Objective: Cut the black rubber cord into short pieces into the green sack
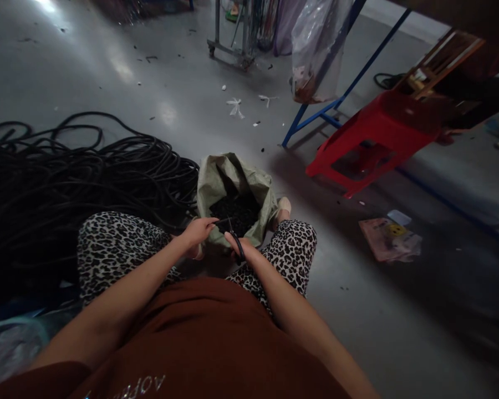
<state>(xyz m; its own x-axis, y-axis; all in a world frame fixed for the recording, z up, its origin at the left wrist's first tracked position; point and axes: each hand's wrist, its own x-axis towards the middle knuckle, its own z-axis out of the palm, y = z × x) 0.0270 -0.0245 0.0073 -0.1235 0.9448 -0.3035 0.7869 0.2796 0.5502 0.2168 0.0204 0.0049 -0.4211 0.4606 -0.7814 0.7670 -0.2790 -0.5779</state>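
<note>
Pinched in my left hand (200, 229) is a black rubber cord, its end reaching out over the sack. My right hand (238, 244) is closed round the black handles of a pair of scissors (240, 252). The blades point up towards the cord's end; whether they touch it I cannot tell. Below both hands, between my feet, stands a pale green woven sack (264, 188) with its mouth wide. Many short black pieces (237, 213) lie inside it. To the left spreads a big tangled heap of black cord (120, 166).
A red plastic stool (399, 127) stands at the right beside a blue-legged table (311, 113) with a clear plastic bag (320, 50) hanging from it. A pinkish packet (385, 238) lies on the floor. A wheeled rack (228, 47) is farther back. A tub (41, 327) stands at lower left.
</note>
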